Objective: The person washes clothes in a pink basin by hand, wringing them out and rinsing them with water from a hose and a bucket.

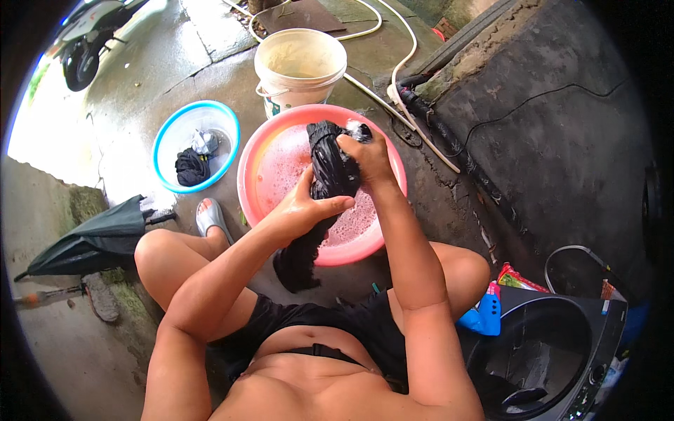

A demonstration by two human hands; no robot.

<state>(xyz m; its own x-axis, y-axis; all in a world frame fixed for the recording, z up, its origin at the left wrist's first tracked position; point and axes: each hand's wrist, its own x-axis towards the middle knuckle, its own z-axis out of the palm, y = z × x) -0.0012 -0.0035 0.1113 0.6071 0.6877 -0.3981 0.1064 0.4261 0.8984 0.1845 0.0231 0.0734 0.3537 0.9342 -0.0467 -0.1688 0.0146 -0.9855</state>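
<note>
A wet black garment (pixel 331 163) is bunched between both hands over a pink plastic basin (pixel 246 181) of sudsy water. Around its lower part curls my left hand (pixel 310 205), thumb and fingers apart on either side of the cloth. My right hand (pixel 368 158) grips the upper part, with white suds or a pale bit of cloth at its fingers. The garment's tail hangs over the basin's near rim. Left of the basin, a blue-rimmed plastic basin (pixel 159 158) holds a crumpled black cloth (pixel 192 167) and a light grey cloth (pixel 204 141).
Behind the pink basin stands a white plastic bucket (pixel 297 87). Pale hoses (pixel 408 113) and a black pipe (pixel 447 134) cross the wet ground. A folded dark umbrella (pixel 89 239) lies left, near a motorcycle farther back. At lower right are a blue packet (pixel 484 316) and a washing machine (pixel 605 326).
</note>
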